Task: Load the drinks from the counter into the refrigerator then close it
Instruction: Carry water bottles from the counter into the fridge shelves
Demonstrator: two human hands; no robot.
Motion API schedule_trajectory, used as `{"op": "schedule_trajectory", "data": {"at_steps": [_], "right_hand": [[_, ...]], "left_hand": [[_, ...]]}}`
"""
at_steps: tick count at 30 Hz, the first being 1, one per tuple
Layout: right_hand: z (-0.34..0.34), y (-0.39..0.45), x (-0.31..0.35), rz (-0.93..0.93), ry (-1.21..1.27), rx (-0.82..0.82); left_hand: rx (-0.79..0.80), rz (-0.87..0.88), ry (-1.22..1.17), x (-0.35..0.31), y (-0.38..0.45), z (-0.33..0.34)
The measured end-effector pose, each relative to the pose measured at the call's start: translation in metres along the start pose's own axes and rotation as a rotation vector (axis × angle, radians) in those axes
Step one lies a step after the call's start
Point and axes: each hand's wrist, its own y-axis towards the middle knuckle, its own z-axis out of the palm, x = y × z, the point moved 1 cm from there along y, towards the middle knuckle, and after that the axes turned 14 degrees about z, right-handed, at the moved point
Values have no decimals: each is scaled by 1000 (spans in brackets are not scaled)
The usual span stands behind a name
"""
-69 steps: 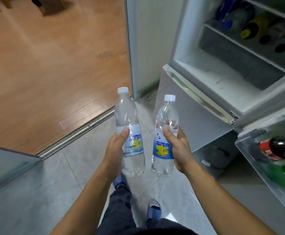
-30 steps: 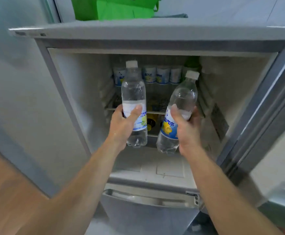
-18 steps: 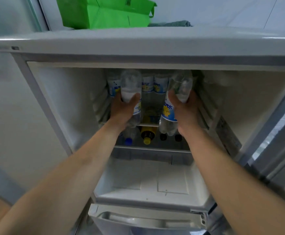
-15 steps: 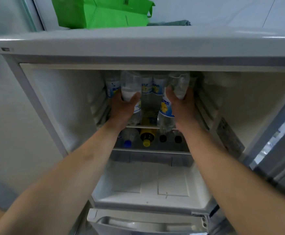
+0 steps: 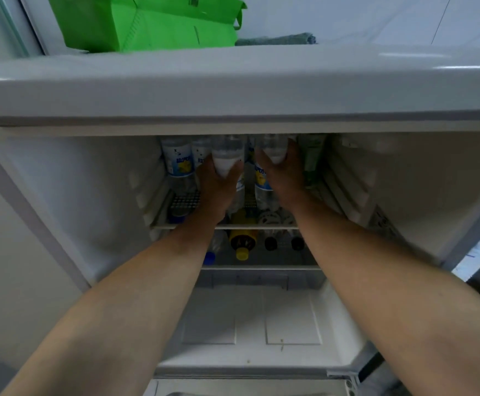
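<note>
You reached both arms deep into the open refrigerator (image 5: 61,195). Your left hand (image 5: 218,185) had its fingers wrapped around a clear water bottle (image 5: 227,155), and your right hand (image 5: 283,178) gripped a second water bottle (image 5: 273,151). Both bottles stood upright over the upper wire shelf (image 5: 184,202); whether their bases had touched it could not be seen. More labelled water bottles (image 5: 178,161) already stood at the back left of that shelf, just beside your left hand. On the shelf below lay several drinks with caps facing you, including a yellow-capped bottle (image 5: 243,247). The bottom compartment floor (image 5: 261,324) held no drinks. A green bag (image 5: 147,21) sat on top of the refrigerator.

As a judgement, loading was well along: these two bottles were nearly placed but not released. The table was out of view, so any remaining drinks were unknown, and the door was still to be closed.
</note>
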Motion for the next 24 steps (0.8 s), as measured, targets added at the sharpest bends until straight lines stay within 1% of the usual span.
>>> {"op": "schedule_trajectory", "data": {"at_steps": [3,5,7,9,10,13,15,19,24], "right_hand": [[0,1,-6,-7,-13,12],[-4,-1,-13,-22,-62,8],[-12,-5,-24,14,-220,15],[-23,-9,-36,74,-459,30],[-27,-10,-41,100,-530,28],[-26,-12,-44,129,-511,18],[-19,-10,-39,131,-528,28],[-6,-5,-34,149,-507,38],[7,0,-34,179,-511,-1]], "left_hand": [[53,29,27,2,-2,-3],[101,54,90,1,-5,-11],[182,84,218,6,-9,-20],[245,50,353,9,-14,-27],[251,25,392,10,-16,-28],[222,3,440,10,-18,-21],[220,14,484,11,-15,-13],[213,-24,566,17,-7,-1],[144,-24,571,17,-3,9]]}}
